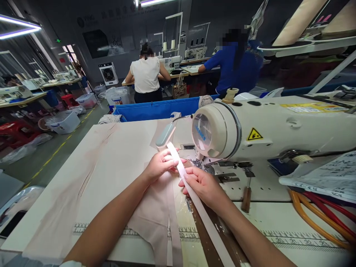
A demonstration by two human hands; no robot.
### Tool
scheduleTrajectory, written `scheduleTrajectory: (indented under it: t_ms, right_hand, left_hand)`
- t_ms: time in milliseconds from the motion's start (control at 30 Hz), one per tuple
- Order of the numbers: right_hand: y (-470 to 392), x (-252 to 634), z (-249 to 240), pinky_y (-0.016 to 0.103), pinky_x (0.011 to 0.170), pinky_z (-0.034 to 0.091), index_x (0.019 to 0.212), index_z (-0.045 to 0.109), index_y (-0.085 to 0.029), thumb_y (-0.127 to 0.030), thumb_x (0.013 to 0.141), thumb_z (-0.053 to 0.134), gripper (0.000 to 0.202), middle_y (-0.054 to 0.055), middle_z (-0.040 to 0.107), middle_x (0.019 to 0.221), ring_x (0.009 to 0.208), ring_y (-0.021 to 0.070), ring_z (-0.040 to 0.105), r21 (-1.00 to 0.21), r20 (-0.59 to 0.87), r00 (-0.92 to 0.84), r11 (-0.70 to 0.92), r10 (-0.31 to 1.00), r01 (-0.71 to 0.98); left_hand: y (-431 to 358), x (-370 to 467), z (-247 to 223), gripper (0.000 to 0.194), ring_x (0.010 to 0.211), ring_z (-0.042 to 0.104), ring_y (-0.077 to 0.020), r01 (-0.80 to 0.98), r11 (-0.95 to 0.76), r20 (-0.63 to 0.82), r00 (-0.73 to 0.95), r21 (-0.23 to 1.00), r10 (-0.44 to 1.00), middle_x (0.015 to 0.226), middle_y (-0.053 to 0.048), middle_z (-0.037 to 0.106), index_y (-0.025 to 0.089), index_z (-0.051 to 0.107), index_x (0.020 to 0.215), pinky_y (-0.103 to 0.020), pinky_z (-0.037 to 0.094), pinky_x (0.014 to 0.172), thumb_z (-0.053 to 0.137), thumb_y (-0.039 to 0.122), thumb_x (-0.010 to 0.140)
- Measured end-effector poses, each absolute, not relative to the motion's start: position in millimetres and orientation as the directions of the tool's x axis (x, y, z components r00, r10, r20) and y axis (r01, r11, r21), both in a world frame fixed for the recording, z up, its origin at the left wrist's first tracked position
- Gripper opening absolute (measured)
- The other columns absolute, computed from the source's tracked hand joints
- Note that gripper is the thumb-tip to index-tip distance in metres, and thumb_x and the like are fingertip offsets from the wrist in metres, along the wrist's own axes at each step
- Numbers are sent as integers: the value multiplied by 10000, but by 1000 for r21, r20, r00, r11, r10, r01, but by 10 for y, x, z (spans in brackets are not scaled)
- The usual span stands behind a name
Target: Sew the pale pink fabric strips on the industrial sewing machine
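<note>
A long, narrow pale pink strip (198, 205) runs from beside the lamp down past the table's front edge. My left hand (162, 163) pinches it near its upper end, fingers bent around the edge. Lower down, my right hand (198, 183) grips the same strip between thumb and fingers. Under my left hand and forearm lies thin pale pink fabric (151, 215). Just beyond my hands is the head of a cream sewing machine (217, 129); its needle area is partly hidden. A small lamp (166, 134) shines on the strip.
A wooden-handled screwdriver (246, 198) lies right of my hands, with orange-handled scissors (314, 218) further right. More sheer fabric (58, 207) covers the table's left side. A blue cloth trough (155, 111) borders the far edge. Two people sit at machines beyond.
</note>
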State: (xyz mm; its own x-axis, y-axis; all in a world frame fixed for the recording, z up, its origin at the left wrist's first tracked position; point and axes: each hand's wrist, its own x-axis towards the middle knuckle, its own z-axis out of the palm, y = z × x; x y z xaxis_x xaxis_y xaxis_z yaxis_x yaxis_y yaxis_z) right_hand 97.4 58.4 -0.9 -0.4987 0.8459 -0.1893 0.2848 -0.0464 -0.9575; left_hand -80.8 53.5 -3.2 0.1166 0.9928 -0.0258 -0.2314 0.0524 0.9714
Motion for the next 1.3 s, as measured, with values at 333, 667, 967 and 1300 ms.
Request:
scheduleTrajectory:
  t_ms: [333,667,967,1300]
  right_hand:
    - [568,975,17,298,576,525,795,549,-200,-487,713,533,299,49,703,754,605,190,670,-956,-207,-519,-57,830,289]
    - [543,968,71,308,531,511,743,519,-209,-527,719,509,318,19,635,539,567,216,667,-954,-245,-550,-99,799,282]
    - [542,947,83,297,558,539,803,569,-184,-459,688,550,299,50,689,658,601,197,667,-952,-274,-532,-149,801,266]
    - [540,947,89,292,566,531,817,580,-169,-319,655,595,222,74,712,787,606,169,651,-959,-267,-561,-159,784,235]
  left_hand:
    - [523,-792,-5,533,833,698,-222,-257,76,-50,105,963,993,938,-120,743,132,626,1142,-294,536,721,801,371,699]
    - [501,-762,13,601,830,701,-213,-296,137,-94,157,945,983,909,-120,742,124,624,1122,-290,519,746,859,367,625]
    - [509,-746,44,608,773,699,-212,-306,123,-103,79,944,992,888,-114,743,118,608,1134,-309,543,716,846,350,625]
    - [514,-757,59,548,798,712,-240,-326,107,-130,-50,939,990,936,-120,747,119,591,1162,-378,555,809,793,280,679]
